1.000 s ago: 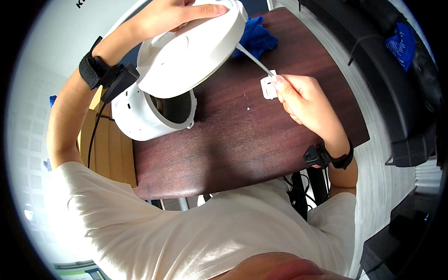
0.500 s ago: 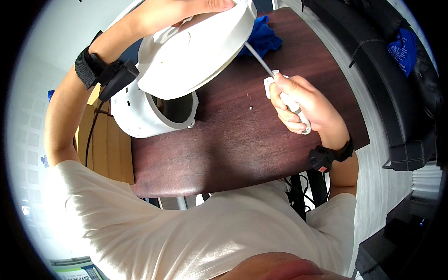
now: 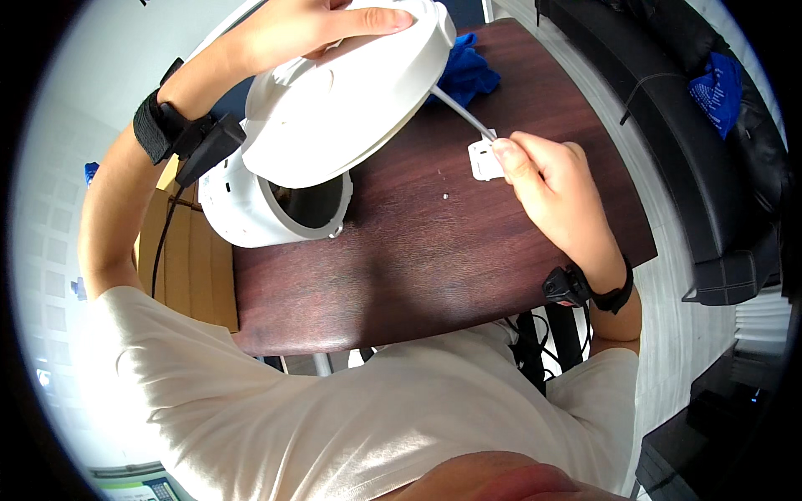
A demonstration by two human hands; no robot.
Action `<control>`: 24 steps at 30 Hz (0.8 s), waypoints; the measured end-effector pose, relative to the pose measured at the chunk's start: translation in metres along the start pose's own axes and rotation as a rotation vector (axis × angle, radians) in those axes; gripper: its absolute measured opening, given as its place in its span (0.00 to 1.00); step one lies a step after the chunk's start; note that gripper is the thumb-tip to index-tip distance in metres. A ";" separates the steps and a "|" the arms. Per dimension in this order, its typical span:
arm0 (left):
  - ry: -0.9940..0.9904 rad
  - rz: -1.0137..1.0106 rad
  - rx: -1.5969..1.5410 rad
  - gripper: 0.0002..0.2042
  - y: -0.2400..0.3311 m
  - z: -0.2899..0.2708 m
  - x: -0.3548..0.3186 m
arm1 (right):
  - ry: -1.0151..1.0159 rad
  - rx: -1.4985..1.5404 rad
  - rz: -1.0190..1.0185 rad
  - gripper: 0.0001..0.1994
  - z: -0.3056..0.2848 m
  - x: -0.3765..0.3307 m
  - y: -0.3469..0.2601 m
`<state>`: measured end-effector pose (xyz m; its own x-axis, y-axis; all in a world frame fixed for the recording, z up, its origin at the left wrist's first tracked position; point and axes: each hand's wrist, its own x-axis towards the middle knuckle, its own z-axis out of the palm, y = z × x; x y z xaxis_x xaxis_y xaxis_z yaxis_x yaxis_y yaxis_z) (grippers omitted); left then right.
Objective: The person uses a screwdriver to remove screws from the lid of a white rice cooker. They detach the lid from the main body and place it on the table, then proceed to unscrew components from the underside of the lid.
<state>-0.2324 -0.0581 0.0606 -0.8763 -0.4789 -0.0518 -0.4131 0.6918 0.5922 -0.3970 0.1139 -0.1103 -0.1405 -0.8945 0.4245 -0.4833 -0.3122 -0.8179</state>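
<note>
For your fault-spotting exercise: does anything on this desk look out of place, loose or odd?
Yes. A tiny pale speck, perhaps a loose screw, lies alone on the dark wooden table, between the open white housing and the small white part by the right hand.

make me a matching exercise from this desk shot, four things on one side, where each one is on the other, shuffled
Things:
1. white round cover
2. white cylinder housing
3. blue cloth
4. small white plug

Places:
A. far edge of the table
B. pinched in the right hand
C. raised in the left hand
D. resting on the table under the cover

Pairs: 1-C, 2-D, 3-A, 4-B
</note>
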 end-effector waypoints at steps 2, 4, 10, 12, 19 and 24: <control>0.008 -0.002 0.002 0.16 0.001 0.001 -0.001 | 0.057 -0.092 -0.031 0.22 -0.001 -0.002 -0.002; 0.020 -0.019 0.024 0.16 0.004 0.003 0.000 | 0.087 -0.149 -0.049 0.22 -0.002 -0.001 -0.003; 0.005 0.027 0.051 0.15 -0.007 -0.004 0.002 | 0.089 -0.219 -0.143 0.21 -0.011 0.010 0.004; 0.032 0.000 0.057 0.15 0.002 0.000 0.000 | 0.053 -0.220 -0.162 0.19 -0.016 0.014 0.007; 0.061 0.167 0.227 0.25 -0.032 -0.010 -0.001 | -0.280 0.536 0.123 0.22 0.002 0.018 0.024; 0.025 0.146 0.216 0.24 -0.029 -0.007 0.002 | -0.165 0.369 0.078 0.22 0.005 0.009 0.032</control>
<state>-0.2210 -0.0827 0.0487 -0.9254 -0.3765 0.0430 -0.3282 0.8530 0.4059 -0.4090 0.0945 -0.1348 -0.0093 -0.9500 0.3122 -0.1301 -0.3084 -0.9423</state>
